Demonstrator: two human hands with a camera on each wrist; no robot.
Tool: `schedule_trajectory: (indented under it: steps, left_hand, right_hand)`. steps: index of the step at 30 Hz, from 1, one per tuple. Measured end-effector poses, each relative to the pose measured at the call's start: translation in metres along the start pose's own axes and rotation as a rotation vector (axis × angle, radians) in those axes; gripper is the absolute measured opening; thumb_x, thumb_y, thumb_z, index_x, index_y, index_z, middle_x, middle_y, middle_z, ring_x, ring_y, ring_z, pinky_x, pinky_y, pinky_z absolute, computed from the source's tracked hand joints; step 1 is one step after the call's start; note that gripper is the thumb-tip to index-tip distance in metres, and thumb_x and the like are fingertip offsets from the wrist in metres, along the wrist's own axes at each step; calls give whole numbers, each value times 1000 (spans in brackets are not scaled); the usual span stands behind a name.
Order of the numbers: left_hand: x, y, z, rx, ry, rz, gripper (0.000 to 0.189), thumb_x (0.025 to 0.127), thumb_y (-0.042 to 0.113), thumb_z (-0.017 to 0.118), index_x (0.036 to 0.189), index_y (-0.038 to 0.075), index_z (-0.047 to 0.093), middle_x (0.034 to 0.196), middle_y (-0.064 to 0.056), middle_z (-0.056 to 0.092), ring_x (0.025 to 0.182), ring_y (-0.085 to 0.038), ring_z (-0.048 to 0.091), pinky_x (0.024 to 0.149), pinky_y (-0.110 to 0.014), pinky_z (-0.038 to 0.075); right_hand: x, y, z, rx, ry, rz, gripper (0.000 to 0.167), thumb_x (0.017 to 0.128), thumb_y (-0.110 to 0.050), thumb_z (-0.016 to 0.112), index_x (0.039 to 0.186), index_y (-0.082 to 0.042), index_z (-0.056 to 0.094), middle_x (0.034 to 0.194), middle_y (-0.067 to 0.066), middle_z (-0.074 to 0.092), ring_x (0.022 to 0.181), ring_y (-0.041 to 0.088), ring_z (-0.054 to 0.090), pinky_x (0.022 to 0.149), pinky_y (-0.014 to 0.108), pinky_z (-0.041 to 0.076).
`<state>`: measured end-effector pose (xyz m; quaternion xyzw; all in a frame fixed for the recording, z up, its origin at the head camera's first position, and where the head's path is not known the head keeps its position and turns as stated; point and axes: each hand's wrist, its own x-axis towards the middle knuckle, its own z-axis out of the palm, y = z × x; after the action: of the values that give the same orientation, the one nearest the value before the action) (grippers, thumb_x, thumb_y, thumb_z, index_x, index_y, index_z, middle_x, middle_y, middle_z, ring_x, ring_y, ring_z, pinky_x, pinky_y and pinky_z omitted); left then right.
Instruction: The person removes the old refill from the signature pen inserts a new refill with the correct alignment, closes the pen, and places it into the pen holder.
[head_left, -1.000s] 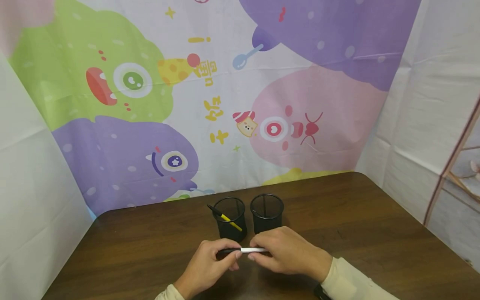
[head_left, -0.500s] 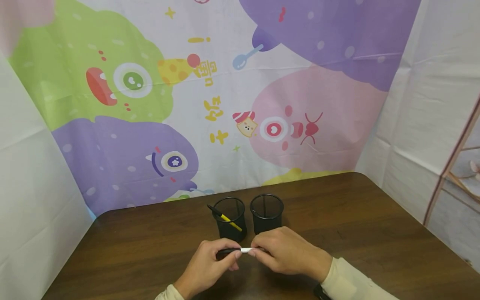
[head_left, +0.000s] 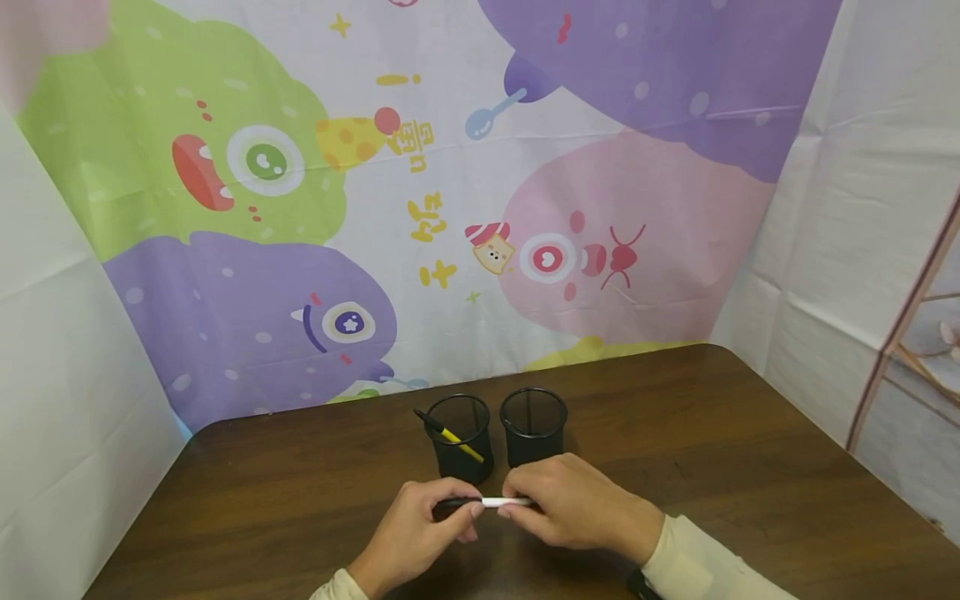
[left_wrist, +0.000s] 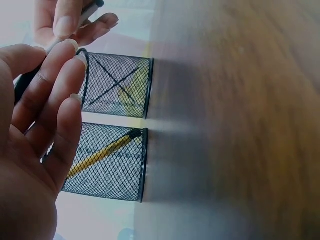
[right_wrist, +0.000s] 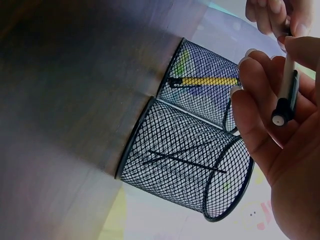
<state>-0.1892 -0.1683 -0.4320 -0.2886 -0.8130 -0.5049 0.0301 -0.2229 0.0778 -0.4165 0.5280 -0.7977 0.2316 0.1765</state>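
Both hands hold a white and black pen (head_left: pixel 492 502) level above the table, in front of two mesh cups. My left hand (head_left: pixel 416 527) pinches its black part between thumb and forefinger. The right hand (head_left: pixel 573 504) grips the white part with curled fingers. In the right wrist view, the pen's black end with a clip (right_wrist: pixel 284 111) sticks out below the right thumb. The left black mesh cup (head_left: pixel 453 463) holds a yellow and black pen (head_left: pixel 459 441) leaning on its rim. Beside it stands another black mesh cup (head_left: pixel 534 448); no pen shows in it.
The brown wooden table (head_left: pixel 285 475) extends to both sides of the cups. A cartoon-printed cloth (head_left: pixel 450 333) hangs behind it, with pale cloth walls at left and right. A small dark object (head_left: pixel 642 585) shows under the right sleeve.
My right hand closed in slightly along the pen half a second ago, covering more white, then shifted back so more white shows now. The left hand and cups stay put.
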Motion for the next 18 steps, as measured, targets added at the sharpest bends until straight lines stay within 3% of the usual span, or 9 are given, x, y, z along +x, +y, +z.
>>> schedule_trajectory:
  steps: [5,12,18]
  left_hand:
    - [0,0,1,4,1,-4,12,98,27,68,101,16,72,74,2,72,65,-10,69,61,-30,58]
    - [-1,0,1,16,11,11,11,98,26,68,101,16,72,72,7,70,64,-10,68,60,-30,58]
    - [0,0,1,4,10,11,12,98,26,68,101,15,72,76,-4,72,65,-10,69,60,-30,58]
  right_hand:
    - [0,0,0,-18,2,0,16,94,-26,72,84,-21,61,73,-19,48,59,-10,37,51,5,32]
    - [-1,0,-1,-17,-10,22,16,93,-26,73,85,-21,60,73,-19,48,58,-9,38,51,6,33]
    - [-1,0,-1,-15,-15,12,13,98,-30,66,89,-21,63,76,-19,52,60,-9,40,53,6,34]
